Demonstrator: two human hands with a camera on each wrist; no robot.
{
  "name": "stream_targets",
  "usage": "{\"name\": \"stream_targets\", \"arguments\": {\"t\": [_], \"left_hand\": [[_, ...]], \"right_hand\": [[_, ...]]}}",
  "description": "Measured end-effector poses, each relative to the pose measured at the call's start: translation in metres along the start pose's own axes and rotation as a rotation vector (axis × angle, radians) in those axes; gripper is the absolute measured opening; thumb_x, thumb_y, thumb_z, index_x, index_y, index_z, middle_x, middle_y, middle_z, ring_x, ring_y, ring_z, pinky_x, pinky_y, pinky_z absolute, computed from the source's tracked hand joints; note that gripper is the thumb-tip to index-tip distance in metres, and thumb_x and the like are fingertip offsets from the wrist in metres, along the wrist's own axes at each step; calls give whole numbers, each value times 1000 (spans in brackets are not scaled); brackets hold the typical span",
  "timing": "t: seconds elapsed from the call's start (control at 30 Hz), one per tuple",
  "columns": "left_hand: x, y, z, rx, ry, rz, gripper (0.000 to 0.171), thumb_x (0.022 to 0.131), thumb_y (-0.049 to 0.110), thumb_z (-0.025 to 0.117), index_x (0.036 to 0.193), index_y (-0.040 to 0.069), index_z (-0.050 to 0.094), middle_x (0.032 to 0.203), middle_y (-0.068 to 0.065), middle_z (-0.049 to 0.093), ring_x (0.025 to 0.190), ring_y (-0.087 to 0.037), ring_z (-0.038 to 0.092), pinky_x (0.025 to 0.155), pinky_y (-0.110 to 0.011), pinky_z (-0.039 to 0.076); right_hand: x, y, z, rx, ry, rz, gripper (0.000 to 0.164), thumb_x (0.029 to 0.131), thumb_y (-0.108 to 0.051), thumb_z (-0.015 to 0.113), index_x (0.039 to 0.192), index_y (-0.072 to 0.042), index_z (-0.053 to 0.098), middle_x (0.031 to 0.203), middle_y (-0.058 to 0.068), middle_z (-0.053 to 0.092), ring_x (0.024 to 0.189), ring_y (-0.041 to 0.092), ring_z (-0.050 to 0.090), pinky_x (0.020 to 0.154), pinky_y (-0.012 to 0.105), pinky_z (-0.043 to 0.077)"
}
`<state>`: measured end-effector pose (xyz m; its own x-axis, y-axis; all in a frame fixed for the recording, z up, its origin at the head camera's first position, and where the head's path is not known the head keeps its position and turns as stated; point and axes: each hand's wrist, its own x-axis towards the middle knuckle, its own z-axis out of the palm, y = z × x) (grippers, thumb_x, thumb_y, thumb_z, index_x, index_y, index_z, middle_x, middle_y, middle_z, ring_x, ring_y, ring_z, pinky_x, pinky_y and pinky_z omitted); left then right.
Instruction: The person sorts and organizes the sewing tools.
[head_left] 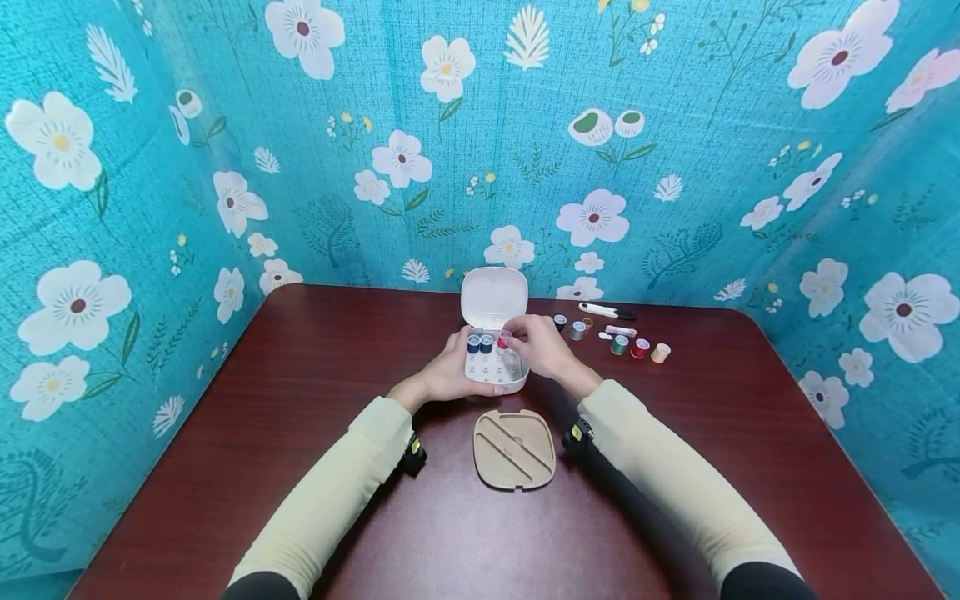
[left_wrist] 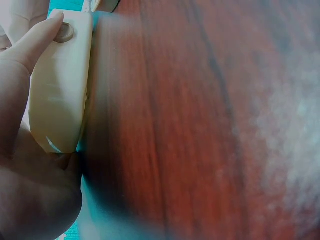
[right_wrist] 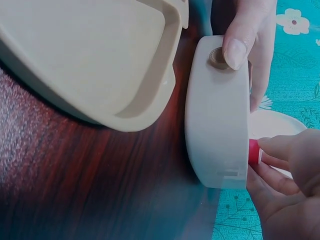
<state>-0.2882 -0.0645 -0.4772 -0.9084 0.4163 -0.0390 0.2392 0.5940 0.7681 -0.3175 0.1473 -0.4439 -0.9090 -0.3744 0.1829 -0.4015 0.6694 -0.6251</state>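
Note:
A white sewing box (head_left: 512, 387) stands with its lid (head_left: 495, 297) raised, rows of small pegs showing inside. My left hand (head_left: 444, 373) grips it from the left side, thumb along the front wall beside a brown button (right_wrist: 218, 58). Two dark blue thread spools (head_left: 473, 344) sit side by side in its back row. Between thumb and fingers, my right hand (head_left: 546, 346) pinches a pinkish-red thread spool (right_wrist: 254, 151) at the box's back right, just over the rim in the right wrist view. The spool's lower end is hidden behind the box wall.
A tan divided tray (head_left: 514, 450) lies in front of the box. Right of the box are a black spool (head_left: 560, 322), a grey spool (head_left: 577, 331), a green spool (head_left: 618, 344), a red spool (head_left: 639, 348), a peach spool (head_left: 660, 353) and a white-and-black slim tool (head_left: 607, 311).

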Motion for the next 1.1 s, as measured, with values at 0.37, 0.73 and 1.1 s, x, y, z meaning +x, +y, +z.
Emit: {"name": "stream_targets", "arguments": {"t": [0.37, 0.73, 1.1], "left_hand": [[0, 2, -1, 6, -4, -2, 128, 71, 50, 91, 161, 12, 9, 155, -20, 26, 133, -30, 44, 112, -45, 38], [-2, 2, -2, -1, -7, -4, 127, 70, 50, 91, 161, 12, 11, 155, -20, 26, 132, -31, 44, 112, -46, 38], [-1, 2, -2, -1, -19, -14, 128, 72, 50, 90, 162, 11, 7, 157, -19, 23, 134, -30, 43, 112, -46, 37]], "right_hand": [[3, 2, 3, -31, -14, -22, 18, 99, -5, 66, 113, 2, 74, 103, 13, 75, 95, 24, 73, 86, 41, 58], [4, 0, 4, -59, -22, -34, 16, 98, -4, 67, 110, 2, 75, 100, 13, 76, 93, 24, 73, 85, 40, 59], [4, -2, 5, -67, -43, -8, 19, 98, -4, 67, 115, 3, 74, 105, 16, 74, 96, 25, 72, 86, 40, 58]]}}
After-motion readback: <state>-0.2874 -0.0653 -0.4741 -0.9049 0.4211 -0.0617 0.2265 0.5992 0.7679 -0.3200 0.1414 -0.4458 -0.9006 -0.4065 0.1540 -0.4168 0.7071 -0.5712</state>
